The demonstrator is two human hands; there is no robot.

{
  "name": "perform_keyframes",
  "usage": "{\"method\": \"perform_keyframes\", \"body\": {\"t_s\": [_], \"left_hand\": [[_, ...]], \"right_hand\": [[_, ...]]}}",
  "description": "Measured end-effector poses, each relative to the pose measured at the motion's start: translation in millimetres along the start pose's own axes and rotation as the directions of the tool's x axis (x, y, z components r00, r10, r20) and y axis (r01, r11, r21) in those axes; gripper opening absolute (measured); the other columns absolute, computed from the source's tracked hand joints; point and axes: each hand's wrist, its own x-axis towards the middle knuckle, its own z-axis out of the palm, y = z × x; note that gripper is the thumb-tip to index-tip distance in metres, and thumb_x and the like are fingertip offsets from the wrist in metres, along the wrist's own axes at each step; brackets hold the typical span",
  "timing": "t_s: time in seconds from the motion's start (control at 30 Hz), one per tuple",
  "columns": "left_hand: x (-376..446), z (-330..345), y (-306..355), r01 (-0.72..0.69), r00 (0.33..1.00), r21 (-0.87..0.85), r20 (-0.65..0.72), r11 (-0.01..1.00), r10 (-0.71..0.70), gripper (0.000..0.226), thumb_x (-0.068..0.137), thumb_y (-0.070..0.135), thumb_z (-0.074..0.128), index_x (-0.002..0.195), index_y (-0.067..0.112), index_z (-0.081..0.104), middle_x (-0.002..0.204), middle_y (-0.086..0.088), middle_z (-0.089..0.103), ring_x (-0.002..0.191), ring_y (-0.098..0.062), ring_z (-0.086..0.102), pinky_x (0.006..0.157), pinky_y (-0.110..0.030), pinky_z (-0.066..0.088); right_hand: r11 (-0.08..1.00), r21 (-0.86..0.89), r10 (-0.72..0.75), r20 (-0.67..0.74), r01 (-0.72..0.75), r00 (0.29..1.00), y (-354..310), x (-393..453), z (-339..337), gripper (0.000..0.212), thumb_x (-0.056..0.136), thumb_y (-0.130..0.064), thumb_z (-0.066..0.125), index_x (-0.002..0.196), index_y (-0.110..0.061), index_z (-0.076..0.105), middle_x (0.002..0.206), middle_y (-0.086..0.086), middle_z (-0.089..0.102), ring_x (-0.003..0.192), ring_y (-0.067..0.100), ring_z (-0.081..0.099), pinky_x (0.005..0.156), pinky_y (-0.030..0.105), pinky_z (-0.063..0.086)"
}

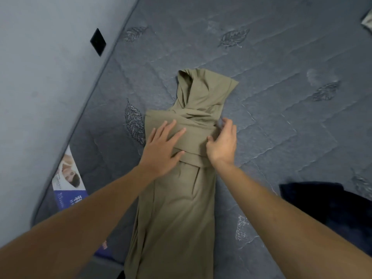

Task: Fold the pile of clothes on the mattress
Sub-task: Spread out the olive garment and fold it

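Observation:
A khaki hooded garment [181, 208] lies lengthwise on the grey quilted mattress [281, 97], hood pointing away from me. Its sleeves are folded across the chest in a band. My left hand [163, 148] presses flat on that band with straight, spread fingers. My right hand [223, 143] sits at the garment's right edge, fingers curled over the folded sleeve's end; whether it pinches the cloth is unclear.
A dark navy garment [326, 206] lies at the right. A pale cloth corner [367, 21] shows at the top right. The grey wall [40, 77] with a black plate [98, 42] runs along the mattress's left edge. A printed label [68, 180] sits there.

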Motion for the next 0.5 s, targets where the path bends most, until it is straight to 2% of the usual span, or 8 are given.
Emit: {"method": "perform_keyframes", "body": {"t_s": [0.03, 0.07, 0.1, 0.17, 0.23, 0.3, 0.4, 0.5], "left_hand": [[1, 4, -6, 0.001, 0.999, 0.052, 0.032, 0.999, -0.003, 0.071, 0.099, 0.059, 0.044, 0.163, 0.037, 0.024, 0.173, 0.001, 0.009, 0.16, -0.024, 0.002, 0.128, -0.052, 0.008], [1, 8, -11, 0.001, 0.999, 0.09, 0.051, 0.996, -0.005, 0.072, 0.099, 0.063, 0.037, 0.164, 0.037, 0.019, 0.174, 0.001, 0.005, 0.16, -0.025, -0.001, 0.128, -0.053, 0.007], [-1, 13, -14, 0.0, 0.999, 0.116, 0.054, 0.993, -0.006, 0.072, 0.1, 0.064, 0.032, 0.164, 0.037, 0.017, 0.174, 0.001, 0.003, 0.16, -0.025, -0.003, 0.128, -0.054, 0.006], [-6, 25, -19, 0.0, 0.999, 0.143, 0.038, 0.99, -0.005, 0.069, 0.103, 0.063, 0.026, 0.165, 0.036, 0.014, 0.174, 0.0, 0.003, 0.16, -0.025, -0.003, 0.128, -0.054, 0.007], [-9, 38, -25, 0.004, 1.0, 0.153, 0.028, 0.988, -0.009, 0.066, 0.105, 0.059, 0.023, 0.166, 0.035, 0.01, 0.174, -0.001, 0.002, 0.16, -0.024, -0.005, 0.128, -0.054, 0.008], [-9, 48, -32, -0.012, 1.0, 0.163, 0.022, 0.987, 0.009, 0.065, 0.107, 0.057, 0.021, 0.166, 0.033, 0.008, 0.174, -0.003, 0.001, 0.16, -0.025, -0.005, 0.128, -0.055, 0.009], [-8, 55, -37, -0.028, 1.0, 0.175, 0.012, 0.984, 0.026, 0.066, 0.107, 0.055, 0.023, 0.166, 0.03, 0.007, 0.174, -0.005, -0.001, 0.16, -0.027, -0.006, 0.128, -0.055, 0.007], [-17, 54, -36, -0.021, 1.0, 0.173, 0.006, 0.985, 0.02, 0.066, 0.109, 0.053, 0.027, 0.166, 0.028, 0.007, 0.174, -0.008, -0.004, 0.16, -0.029, -0.006, 0.128, -0.055, 0.007]], "right_hand": [[0.971, -0.167, -0.18, -0.054, 0.168, 0.982, 4, -3, 0, 0.061, 0.082, -0.003, 0.07, 0.139, -0.013, 0.049, 0.137, 0.011, 0.051, 0.123, 0.032, 0.049, 0.101, 0.041, 0.043], [0.902, -0.287, -0.345, -0.032, 0.322, 0.938, 7, -6, 1, 0.063, 0.084, -0.007, 0.067, 0.143, -0.013, 0.047, 0.142, 0.011, 0.047, 0.127, 0.031, 0.047, 0.102, 0.042, 0.043], [0.823, -0.329, -0.47, 0.062, 0.463, 0.88, 14, -9, 8, 0.062, 0.09, -0.013, 0.063, 0.149, -0.012, 0.044, 0.15, 0.011, 0.044, 0.134, 0.031, 0.044, 0.108, 0.043, 0.041], [0.724, -0.303, -0.538, 0.315, 0.62, 0.782, 32, -19, 25, 0.061, 0.104, -0.03, 0.047, 0.161, -0.013, 0.032, 0.167, 0.009, 0.03, 0.154, 0.027, 0.027, 0.125, 0.045, 0.026], [0.664, -0.361, -0.498, 0.44, 0.655, 0.747, 56, -20, 41, 0.063, 0.109, -0.042, 0.032, 0.166, -0.019, 0.018, 0.174, 0.006, 0.011, 0.161, 0.023, 0.006, 0.128, 0.049, 0.015], [0.634, -0.412, -0.477, 0.457, 0.655, 0.75, 72, -14, 48, 0.065, 0.109, -0.048, 0.026, 0.167, -0.025, 0.009, 0.175, 0.004, 0.001, 0.161, 0.021, -0.004, 0.129, 0.05, 0.01], [0.628, -0.419, -0.498, 0.431, 0.656, 0.752, 77, -12, 53, 0.065, 0.11, -0.049, 0.03, 0.167, -0.025, 0.009, 0.175, 0.004, 0.0, 0.161, 0.021, -0.005, 0.13, 0.049, 0.009], [0.695, -0.41, -0.479, 0.349, 0.591, 0.805, 83, -28, 50, 0.064, 0.11, -0.044, 0.036, 0.167, -0.025, 0.013, 0.175, 0.005, 0.004, 0.161, 0.021, -0.001, 0.13, 0.046, 0.011]]}}
